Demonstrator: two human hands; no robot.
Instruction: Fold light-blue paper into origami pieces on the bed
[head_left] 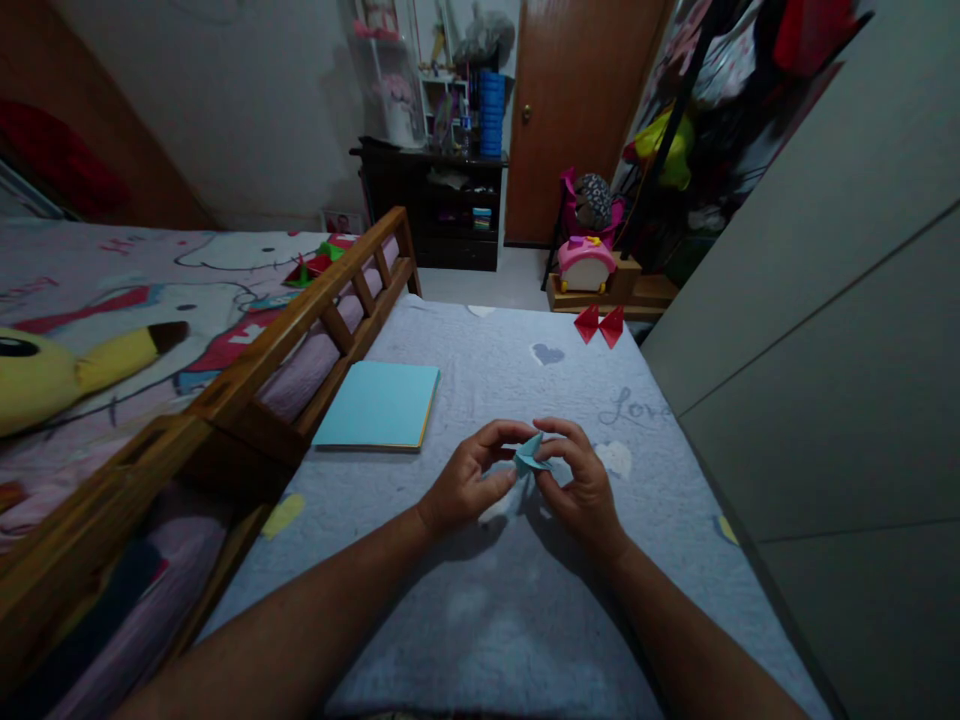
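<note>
A small folded piece of light blue paper is pinched between both my hands, just above the grey bedsheet. My left hand curls its fingers round the paper's left side. From the right, my right hand pinches it with thumb and fingertips. Most of the paper is hidden by my fingers.
A stack of light blue paper sheets lies to the left, by a wooden bed rail. Two red folded paper pieces sit at the sheet's far edge. A grey wardrobe stands on the right, with a yellow plush toy on the neighbouring bed.
</note>
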